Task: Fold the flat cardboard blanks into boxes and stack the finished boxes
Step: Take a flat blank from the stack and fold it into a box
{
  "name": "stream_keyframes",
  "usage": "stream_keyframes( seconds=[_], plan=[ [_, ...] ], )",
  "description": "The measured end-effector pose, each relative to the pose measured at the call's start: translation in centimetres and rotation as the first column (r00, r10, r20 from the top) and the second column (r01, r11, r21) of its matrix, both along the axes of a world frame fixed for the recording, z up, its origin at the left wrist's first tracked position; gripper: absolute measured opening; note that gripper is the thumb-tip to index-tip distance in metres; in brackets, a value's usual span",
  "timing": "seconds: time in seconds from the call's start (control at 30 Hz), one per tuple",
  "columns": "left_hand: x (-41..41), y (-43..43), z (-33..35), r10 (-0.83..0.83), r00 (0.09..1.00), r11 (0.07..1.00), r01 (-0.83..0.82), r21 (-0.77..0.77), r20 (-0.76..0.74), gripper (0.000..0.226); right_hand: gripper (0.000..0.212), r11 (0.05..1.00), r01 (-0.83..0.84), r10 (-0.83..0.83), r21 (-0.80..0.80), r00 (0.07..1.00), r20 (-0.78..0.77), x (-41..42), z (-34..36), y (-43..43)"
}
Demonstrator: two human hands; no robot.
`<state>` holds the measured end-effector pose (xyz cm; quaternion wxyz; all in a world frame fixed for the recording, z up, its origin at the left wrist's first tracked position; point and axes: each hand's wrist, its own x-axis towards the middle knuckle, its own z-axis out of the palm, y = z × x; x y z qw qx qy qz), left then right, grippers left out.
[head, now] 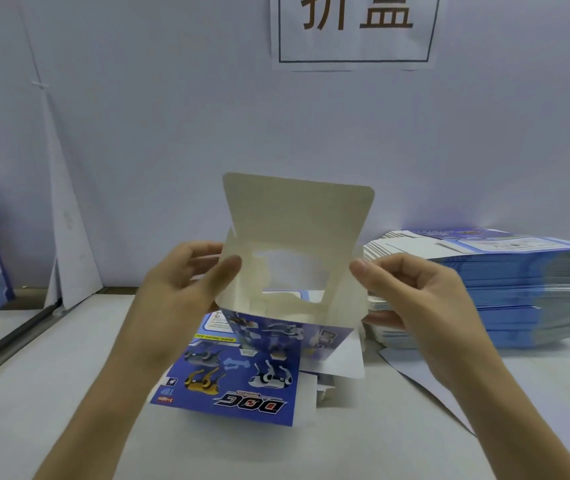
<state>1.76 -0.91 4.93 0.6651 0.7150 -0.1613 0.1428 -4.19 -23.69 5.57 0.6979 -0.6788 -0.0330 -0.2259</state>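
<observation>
Left hand (186,282) & right hand (411,289) pinch half-opened box (294,271) by its side walls w/ top flap up; square walls before tucking.

I see both bare forearms reaching forward from the bottom corners, converging toward the middle at about the same height. My left hand (186,271) is raised with the thumb angled up and inward, fingers curled behind, pinching. My right hand (411,289) mirrors it, thumb pointing left, fingers bent and tucked underneath, also pinched. The two hands are apart.
</observation>
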Motion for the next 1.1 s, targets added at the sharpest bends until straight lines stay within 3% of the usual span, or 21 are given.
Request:
stream_keyframes(
  seconds=[0.1, 0.2, 0.37, 0.5, 0.57, 0.67, 0.77, 0.83, 0.9, 0.97, 1.03, 1.1],
  plan=[
    [-0.5, 0.5, 0.6, 0.038, 0.998, 0.999, -0.04, 0.033, 0.043, 0.044, 0.031, 0.999, -0.049, 0.049, -0.007, 0.998, -0.029, -0.3, 0.3, 0.0],
    [-0.5, -0.3, 0.3, 0.107, 0.994, 0.992, -0.107, 0.061, -0.005, 0.04, 0.036, 0.997, -0.073, 0.071, -0.017, 0.991, -0.116, 0.3, -0.2, -0.1],
    [0.8, 0.5, 0.1, -0.103, 0.975, 0.985, 0.073, -0.155, -0.199, 0.038, 0.042, 0.966, -0.194, 0.233, 0.171, 0.94, -0.249, 1.3, -1.1, 0.0],
    [2.5, 1.8, -1.0, -0.349, 0.857, 0.824, 0.088, -0.559, -0.379, 0.032, 0.025, 0.884, -0.306, 0.407, 0.354, 0.876, -0.26, 1.7, -1.9, 0.8],
    [3.0, 2.0, -1.6, -0.452, 0.786, 0.771, 0.105, -0.629, -0.422, 0.031, 0.022, 0.833, -0.33, 0.471, 0.445, 0.844, -0.255, 1.8, -2.0, 0.7],
    [3.5, 2.3, -2.4, -0.574, 0.711, 0.702, 0.172, -0.691, -0.406, 0.052, 0.032, 0.755, -0.303, 0.511, 0.582, 0.827, -0.233, 2.1, -2.4, 0.5],
    [3.9, 2.0, -3.0, -0.617, 0.693, 0.647, 0.177, -0.741, -0.373, 0.052, 0.025, 0.733, -0.279, 0.521, 0.62, 0.816, -0.249, 2.4, -3.2, 1.1],
    [4.0, 1.7, -3.3, -0.656, 0.677, 0.598, 0.198, -0.777, -0.332, 0.064, 0.028, 0.717, -0.278, 0.525, 0.64, 0.818, -0.233, 2.6, -3.5, 1.6],
    [3.9, 1.7, -3.5, -0.674, 0.667, 0.589, 0.227, -0.776, -0.316, 0.068, 0.031, 0.763, -0.247, 0.448, 0.597, 0.868, -0.213, 2.6, -3.5, 1.8],
    [3.6, 2.0, -3.0, -0.644, 0.686, 0.639, 0.238, -0.732, -0.339, 0.063, 0.03, 0.879, -0.175, 0.283, 0.443, 0.94, -0.19, 2.8, -3.7, 1.8],
    [3.3, 2.2, -2.3, -0.558, 0.749, 0.72, 0.223, -0.657, -0.358, 0.049, 0.018, 0.975, -0.016, 0.042, 0.219, 0.992, -0.115, 2.8, -3.9, 1.7],
    [3.3, 2.2, -1.7, -0.382, 0.858, 0.826, 0.151, -0.542, -0.343, 0.034, 0.01, 0.983, 0.18, -0.177, -0.021, 0.98, 0.09, 2.8, -4.0, 1.5]
  ],
)
